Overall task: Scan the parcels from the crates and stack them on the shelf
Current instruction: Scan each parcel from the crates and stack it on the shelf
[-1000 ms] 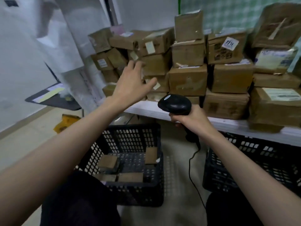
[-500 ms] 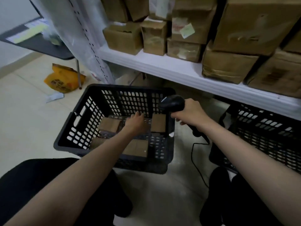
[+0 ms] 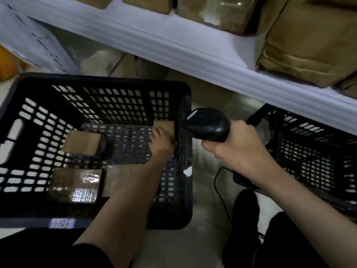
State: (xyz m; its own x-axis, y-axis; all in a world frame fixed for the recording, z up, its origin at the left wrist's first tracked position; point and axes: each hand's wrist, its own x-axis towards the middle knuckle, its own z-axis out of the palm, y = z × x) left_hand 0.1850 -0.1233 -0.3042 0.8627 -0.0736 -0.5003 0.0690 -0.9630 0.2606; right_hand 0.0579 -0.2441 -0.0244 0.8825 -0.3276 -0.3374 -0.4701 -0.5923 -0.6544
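Note:
A black slotted crate (image 3: 185,105) stands on the floor at the left with several small brown parcels inside. My left hand (image 3: 161,141) reaches down into its far right corner, fingers on a small brown parcel (image 3: 164,125) there. Whether they curl round it is hidden by the hand itself. My right hand (image 3: 237,144) grips the handle of a black barcode scanner (image 3: 207,124) just outside the crate's right wall. Other parcels in the crate: one brown (image 3: 83,142) at the left, one taped with a label (image 3: 75,185) near the front.
A white shelf (image 3: 173,43) loaded with brown parcels (image 3: 313,39) runs diagonally overhead. A second black crate (image 3: 309,147) stands at the right under the shelf. The scanner cable (image 3: 220,190) trails on the floor between the crates. My dark-clothed knees fill the bottom edge.
The view has dropped closer to the crate. My left hand came down from the shelf into the crate and shifted right, to the corner parcel. The scanner hand has stayed beside the crate.

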